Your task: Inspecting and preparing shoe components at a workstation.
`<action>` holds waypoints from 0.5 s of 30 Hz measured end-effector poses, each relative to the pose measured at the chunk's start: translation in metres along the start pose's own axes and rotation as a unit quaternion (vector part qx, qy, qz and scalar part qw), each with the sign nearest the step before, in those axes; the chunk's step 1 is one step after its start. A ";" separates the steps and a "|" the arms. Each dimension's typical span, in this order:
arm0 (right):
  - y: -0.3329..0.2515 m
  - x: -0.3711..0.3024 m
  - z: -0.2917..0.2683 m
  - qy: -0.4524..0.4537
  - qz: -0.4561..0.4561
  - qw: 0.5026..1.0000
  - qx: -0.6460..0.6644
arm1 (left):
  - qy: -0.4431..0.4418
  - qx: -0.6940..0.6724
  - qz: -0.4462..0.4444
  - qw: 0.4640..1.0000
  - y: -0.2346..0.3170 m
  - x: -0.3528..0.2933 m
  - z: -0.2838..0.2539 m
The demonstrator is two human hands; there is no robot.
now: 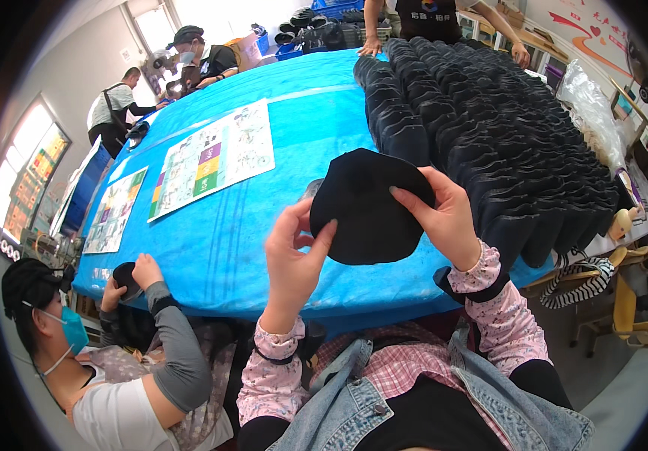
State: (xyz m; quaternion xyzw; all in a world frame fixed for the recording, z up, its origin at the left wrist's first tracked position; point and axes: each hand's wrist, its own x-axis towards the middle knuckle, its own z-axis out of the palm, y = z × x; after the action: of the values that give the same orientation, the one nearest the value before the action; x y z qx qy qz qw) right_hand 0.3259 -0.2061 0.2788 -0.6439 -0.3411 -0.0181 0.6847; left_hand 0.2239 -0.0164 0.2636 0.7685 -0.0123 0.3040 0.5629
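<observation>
Above the near edge of the blue-covered table, a black, flat piece with a rounded, slightly uneven outline is raised between my two hands. My left hand pinches its left edge, thumb on the near face. Gripping the upper right edge is my right hand, its thumb also pressed on the face. The fingers behind the piece are partly hidden. Close beyond my right hand stand long, dense rows of similar-looking black pieces, packed upright against one another.
Two printed sheets lie on the table's left half. At my left, a masked co-worker handles a small dark piece. Another person stands behind the rows; two more people work at the far left. Yellow chairs stand at the right.
</observation>
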 end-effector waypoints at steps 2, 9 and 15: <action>-0.002 0.004 -0.002 0.003 -0.011 1.000 -0.016 | -0.055 -0.187 -0.002 0.981 -0.003 -0.004 -0.001; -0.010 0.005 0.006 -0.129 0.105 0.977 0.133 | -0.132 -0.331 -0.091 0.930 0.005 -0.002 -0.001; -0.020 0.004 0.011 -0.172 0.050 0.984 0.012 | -0.074 -0.334 -0.080 0.936 0.004 -0.002 0.010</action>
State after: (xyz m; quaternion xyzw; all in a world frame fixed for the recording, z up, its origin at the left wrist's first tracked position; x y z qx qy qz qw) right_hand 0.3146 -0.1980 0.2971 -0.6451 -0.4211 0.1312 0.6239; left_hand 0.2255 -0.0270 0.2646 0.5549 -0.0930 0.1785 0.8072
